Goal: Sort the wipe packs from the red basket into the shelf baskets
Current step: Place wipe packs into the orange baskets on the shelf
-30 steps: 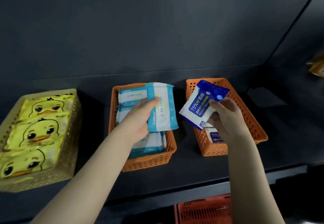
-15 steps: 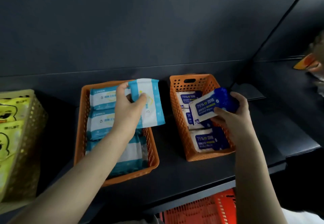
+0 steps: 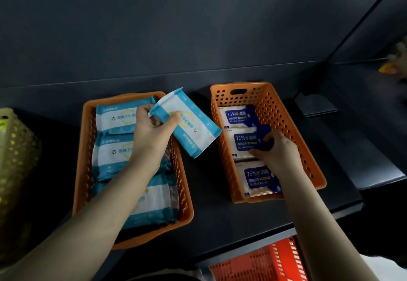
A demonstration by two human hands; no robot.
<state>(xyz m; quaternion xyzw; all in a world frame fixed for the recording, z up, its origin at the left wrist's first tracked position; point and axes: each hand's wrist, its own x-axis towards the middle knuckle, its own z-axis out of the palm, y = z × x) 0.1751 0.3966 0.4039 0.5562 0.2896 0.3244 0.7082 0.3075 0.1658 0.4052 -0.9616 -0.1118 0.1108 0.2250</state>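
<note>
One head cam, wide-angle, faces fwd & down onto shelf, close in, red basket at bottom edge.

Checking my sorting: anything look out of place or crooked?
Only the light blue pack: the left hand holds it tilted across the right rim of the left orange basket, not yet inside. The right hand grips a dark blue pack in the right orange basket, among matching packs.

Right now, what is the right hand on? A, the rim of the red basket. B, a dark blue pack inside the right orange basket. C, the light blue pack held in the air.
B: the right hand grips a dark blue pack down inside the right orange basket, while the left hand holds the light blue pack.
</note>
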